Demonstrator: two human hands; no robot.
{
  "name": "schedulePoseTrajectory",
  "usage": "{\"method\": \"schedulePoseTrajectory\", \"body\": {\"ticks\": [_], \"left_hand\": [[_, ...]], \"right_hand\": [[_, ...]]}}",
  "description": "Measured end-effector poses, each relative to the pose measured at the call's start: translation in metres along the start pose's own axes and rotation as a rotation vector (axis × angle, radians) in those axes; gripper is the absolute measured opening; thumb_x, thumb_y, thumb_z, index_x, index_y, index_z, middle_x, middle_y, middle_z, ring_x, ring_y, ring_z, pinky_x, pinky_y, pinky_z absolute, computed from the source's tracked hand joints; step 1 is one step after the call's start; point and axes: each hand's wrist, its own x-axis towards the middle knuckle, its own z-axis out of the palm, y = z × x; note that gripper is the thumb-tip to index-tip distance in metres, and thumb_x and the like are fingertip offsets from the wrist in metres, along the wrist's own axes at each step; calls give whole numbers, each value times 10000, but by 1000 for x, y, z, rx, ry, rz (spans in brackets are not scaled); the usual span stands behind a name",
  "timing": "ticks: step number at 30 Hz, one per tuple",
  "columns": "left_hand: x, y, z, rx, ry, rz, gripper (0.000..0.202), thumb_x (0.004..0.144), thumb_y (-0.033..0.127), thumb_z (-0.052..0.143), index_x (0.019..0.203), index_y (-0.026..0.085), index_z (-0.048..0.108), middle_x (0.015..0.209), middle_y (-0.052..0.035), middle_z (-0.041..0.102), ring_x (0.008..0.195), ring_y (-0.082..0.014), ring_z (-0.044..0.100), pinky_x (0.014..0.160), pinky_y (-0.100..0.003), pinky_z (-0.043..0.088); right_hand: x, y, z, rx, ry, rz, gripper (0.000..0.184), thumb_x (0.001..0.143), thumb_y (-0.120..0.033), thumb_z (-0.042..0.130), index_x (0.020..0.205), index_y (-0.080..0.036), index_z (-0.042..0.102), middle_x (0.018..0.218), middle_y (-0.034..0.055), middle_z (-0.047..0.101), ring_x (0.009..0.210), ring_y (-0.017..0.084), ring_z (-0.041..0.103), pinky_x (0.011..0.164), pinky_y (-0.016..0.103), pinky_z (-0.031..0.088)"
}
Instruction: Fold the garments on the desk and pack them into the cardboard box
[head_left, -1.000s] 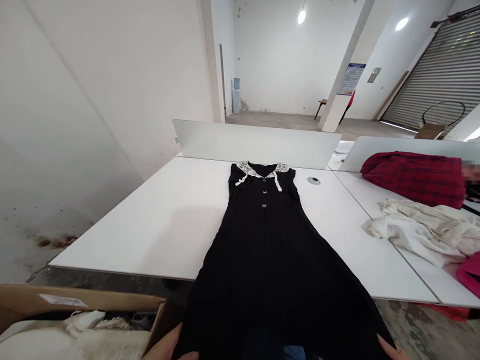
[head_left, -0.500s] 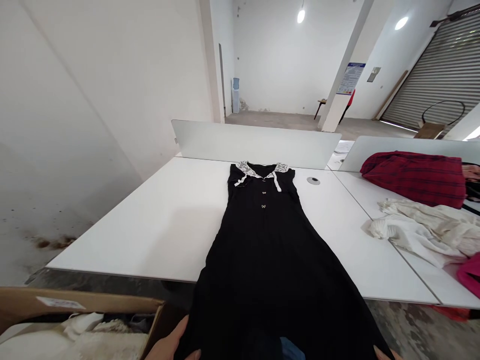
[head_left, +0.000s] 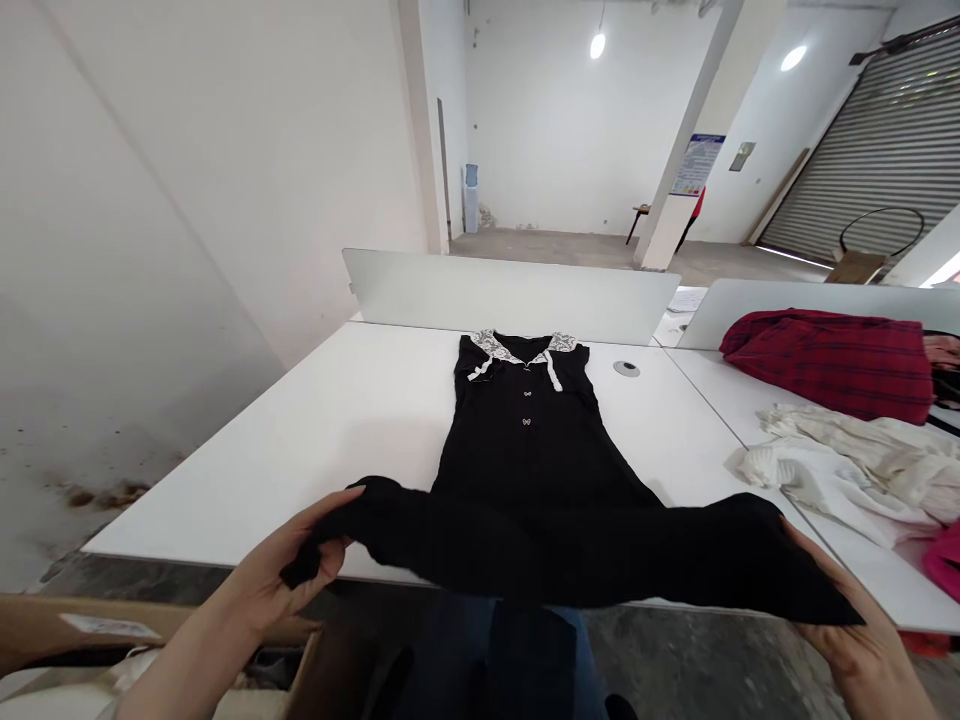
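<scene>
A black dress (head_left: 523, 450) with a white lace collar and small bow-shaped buttons lies face up on the white table (head_left: 360, 400), its collar toward the divider. Its skirt end is raised off the near edge and folded back over itself. My left hand (head_left: 300, 560) grips the hem at the left, with the cloth between thumb and fingers. At the right, my right hand (head_left: 844, 610) holds the other end of the hem, its fingers partly hidden by the cloth. Between both hands the hem hangs as a loose band.
A cardboard box (head_left: 97, 625) with pale clothes stands at the lower left. On the right lie a red plaid garment (head_left: 825, 365), white crumpled clothes (head_left: 847, 460) and a pink cloth (head_left: 945, 555). A low divider (head_left: 510, 290) runs along the table's back.
Both hands have risen from the bottom edge, lifting the dress hem up and forward over the table. The collar end has stayed in place on the table.
</scene>
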Motion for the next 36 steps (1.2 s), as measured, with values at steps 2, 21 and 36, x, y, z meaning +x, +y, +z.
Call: {"method": "schedulePoseTrajectory", "body": {"ticks": [2,21,36], "left_hand": [[9,9,13,-184,20,-123,203,848,17,456,837,133,622,579,15,514,425,-45,504,337,-82,418],[124,22,51,-647,-229,-224,642,978,356,338,1469,185,-37,1387,-252,347,1123,-249,593,684,-273,614],[99,-65,65,1414,-493,1083,292,889,429,486,1091,285,639,1125,-57,573,1064,-241,521,904,-414,468]], "right_hand": [[13,-12,14,112,29,63,295,876,-288,441,945,-155,696,928,98,725,935,192,679,800,311,564],[96,-33,98,329,-180,-98,347,870,-363,466,1110,-117,514,1199,190,586,1158,239,562,884,368,540],[115,6,180,-1552,-563,-1281,261,869,-165,480,1063,-221,646,1100,64,642,1021,232,562,930,463,423]]}}
